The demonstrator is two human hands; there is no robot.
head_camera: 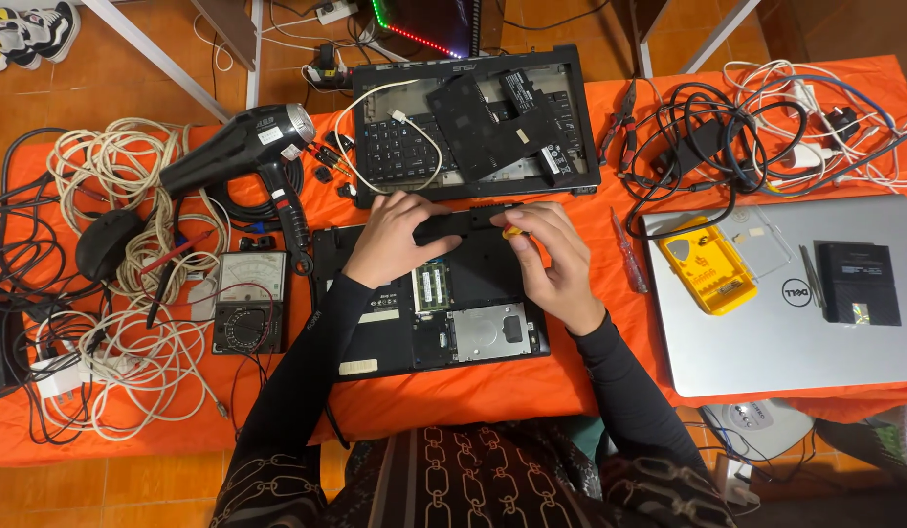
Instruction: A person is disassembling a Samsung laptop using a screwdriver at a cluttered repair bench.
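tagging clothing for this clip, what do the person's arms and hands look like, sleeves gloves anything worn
Both arms are covered by snug black long sleeves ending at the wrists. The left sleeve carries a small pale marking along the forearm; the right sleeve looks plain. The left hand and right hand are bare: no gloves, and no rings or watch that I can see.

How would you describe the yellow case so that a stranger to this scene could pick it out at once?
Start at the closed silver laptop on the right of the orange cloth. On its lid, near the left edge, lies the yellow case with its clear lid open. It is the only yellow thing there; the black box beside it is dark.
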